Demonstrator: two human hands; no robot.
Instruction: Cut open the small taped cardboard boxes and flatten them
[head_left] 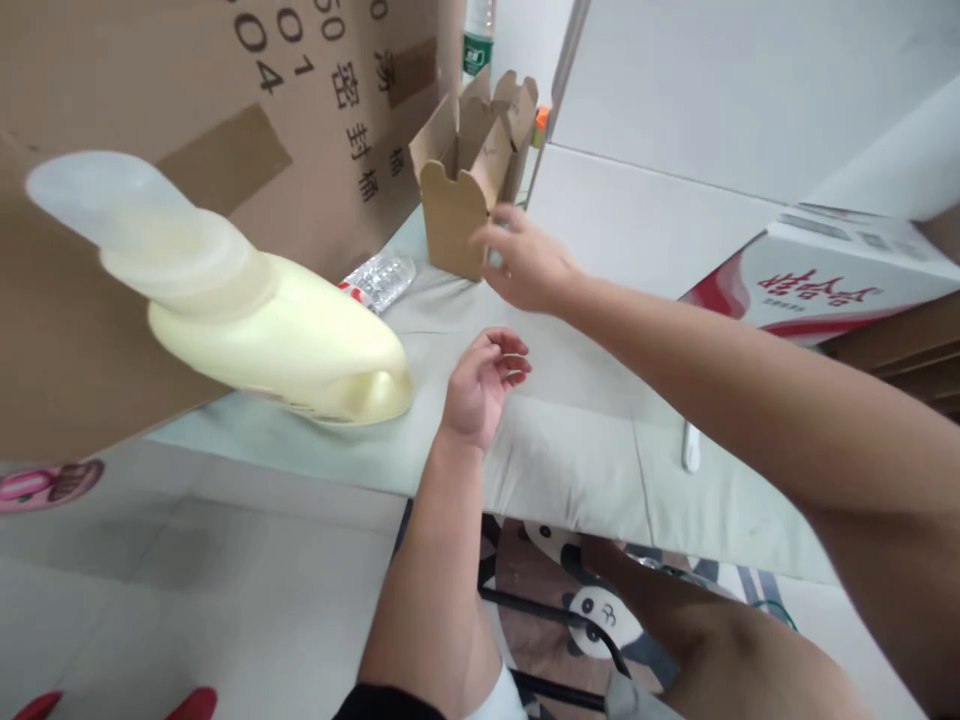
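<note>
My right hand point(525, 262) reaches to the near right corner of an open-topped brown cardboard carton point(459, 222), its fingers apart and slightly blurred. Whether the fingertips touch the carton I cannot tell. The carton stands upright with its flaps raised. Lower down, my left hand point(487, 385) hovers over the cloth-covered table point(577, 450) with its fingers loosely curled and nothing in them. A clear plastic bottle point(384, 280) with a red label lies to the left of the carton. Closer to the camera, a large pale yellow bottle point(300, 340) with a whitish cap tilts to the left.
A big printed cardboard box point(225, 90) walls off the left side. Behind the carton is a green-labelled bottle point(478, 45). A red-and-white box point(817, 275) stands at right, and a small white object point(691, 448) lies near the table's front edge.
</note>
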